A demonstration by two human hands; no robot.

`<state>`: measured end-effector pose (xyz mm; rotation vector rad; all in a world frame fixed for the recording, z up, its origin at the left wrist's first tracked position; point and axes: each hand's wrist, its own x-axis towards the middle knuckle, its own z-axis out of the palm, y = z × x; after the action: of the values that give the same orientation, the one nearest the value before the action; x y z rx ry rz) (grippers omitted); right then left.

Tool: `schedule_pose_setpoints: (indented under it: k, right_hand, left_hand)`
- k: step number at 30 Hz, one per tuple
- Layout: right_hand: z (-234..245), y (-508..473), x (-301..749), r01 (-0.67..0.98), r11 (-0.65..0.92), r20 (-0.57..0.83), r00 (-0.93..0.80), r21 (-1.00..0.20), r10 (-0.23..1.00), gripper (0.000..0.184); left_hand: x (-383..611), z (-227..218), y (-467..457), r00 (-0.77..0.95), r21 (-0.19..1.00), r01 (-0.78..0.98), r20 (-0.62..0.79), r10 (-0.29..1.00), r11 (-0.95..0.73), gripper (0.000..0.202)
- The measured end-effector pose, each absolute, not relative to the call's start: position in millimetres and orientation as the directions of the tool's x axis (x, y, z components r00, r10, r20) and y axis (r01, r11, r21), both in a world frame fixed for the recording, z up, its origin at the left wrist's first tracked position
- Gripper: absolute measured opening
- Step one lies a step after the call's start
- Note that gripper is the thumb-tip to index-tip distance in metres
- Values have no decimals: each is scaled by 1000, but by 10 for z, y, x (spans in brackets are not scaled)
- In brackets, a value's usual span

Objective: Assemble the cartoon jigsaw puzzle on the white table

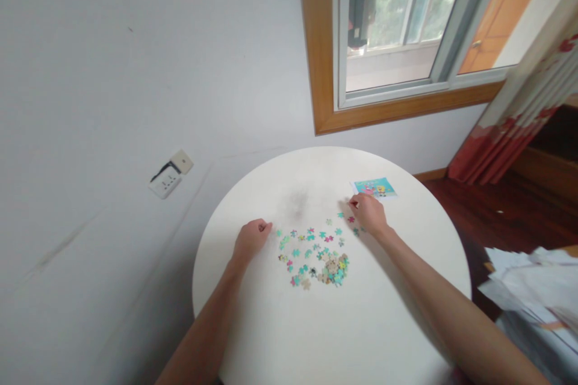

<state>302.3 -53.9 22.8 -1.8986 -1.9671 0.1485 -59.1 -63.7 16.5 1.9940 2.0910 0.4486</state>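
Note:
Many small jigsaw puzzle pieces (295, 252), mostly teal, pink and beige, lie loose on a round white table (275, 337). A denser heap of puzzle pieces (333, 266) is at the right front of the spread. My left hand (253, 239) rests on the tabletop just left of the pieces, fingers curled into a loose fist with nothing visible in it. At the spread's far right, my right hand (369, 212) has its fingertips pinched together; whatever is between them is too small to make out. Directly beyond it lies a colourful picture card (379, 187) with cartoon figures, partly covered by the hand.
A white wall (180, 60) with a power socket (165, 181) borders the table at the left and back. Above the far edge is a wood-framed window (323, 114). A red-and-white curtain (492, 138) hangs at right, with stacked papers (537, 283) below it.

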Motion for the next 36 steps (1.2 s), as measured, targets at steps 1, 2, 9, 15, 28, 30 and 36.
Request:
schedule_pose_setpoints:
  k: [1, 2, 9, 15, 28, 30, 36]
  right_hand:
    - [217, -533, 3021, 937, 83, 209, -10, -340, 978, 20]
    - [206, -528, 3015, 938, 95, 202, -28, -333, 979, 20]
    - [168, -539, 2993, 939, 132, 124, -97, -317, 988, 19]
    - [240, -619, 2943, 904, 183, 168, -126, -386, 978, 18]
    - [673, -1010, 2619, 745, 411, 250, -327, -526, 911, 17]
    - [715, -1083, 2569, 740, 419, 235, -347, -526, 908, 17]
    - [682, -1168, 2513, 716, 441, 201, -399, -541, 895, 19]
  left_hand:
    - [-581, 169, -635, -54, 366, 930, 77, 996, 22, 33]
    - [-569, 171, -634, -50, 369, 929, 99, 994, 10, 34]
    - [-428, 240, -699, 102, 496, 852, 160, 982, -169, 32]
    - [-213, 538, -1020, 506, 573, 699, 27, 862, -428, 15]
    - [-173, 430, -1802, 523, 492, 743, -4, 852, -454, 8]
    - [-209, 408, -1835, 494, 515, 742, 13, 869, -429, 10]
    - [-402, 279, -1881, 398, 581, 738, 37, 917, -344, 13]
